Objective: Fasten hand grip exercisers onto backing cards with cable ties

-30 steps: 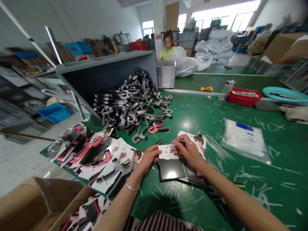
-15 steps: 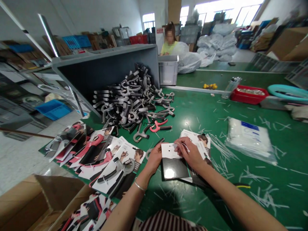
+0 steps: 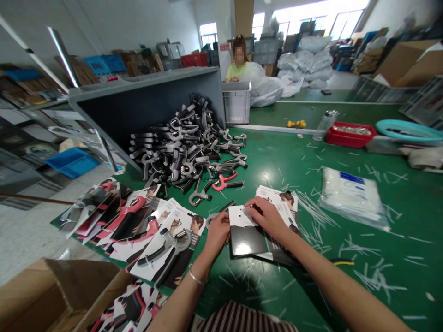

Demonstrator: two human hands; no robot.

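My left hand (image 3: 217, 233) grips the left edge of a black-and-white backing card (image 3: 244, 233) lying on the green table (image 3: 294, 161). A grey hand gripper (image 3: 215, 213) sticks out from under that card beside the hand. My right hand (image 3: 266, 216) pinches a thin white cable tie (image 3: 247, 207) at the card's punched holes near its top. More printed cards (image 3: 282, 199) lie under and behind my right hand.
A heap of black-and-grey hand grippers (image 3: 187, 147) and one red gripper (image 3: 224, 181) lie ahead, before a grey bin (image 3: 145, 103). Finished carded grippers (image 3: 138, 228) fan out left above a cardboard box (image 3: 51, 295). A bag of cable ties (image 3: 351, 196) lies right. Another person (image 3: 238, 62) works far off.
My right hand has brought the cable tie down from above the card to its holes. The left hand has stayed on the card's left edge.
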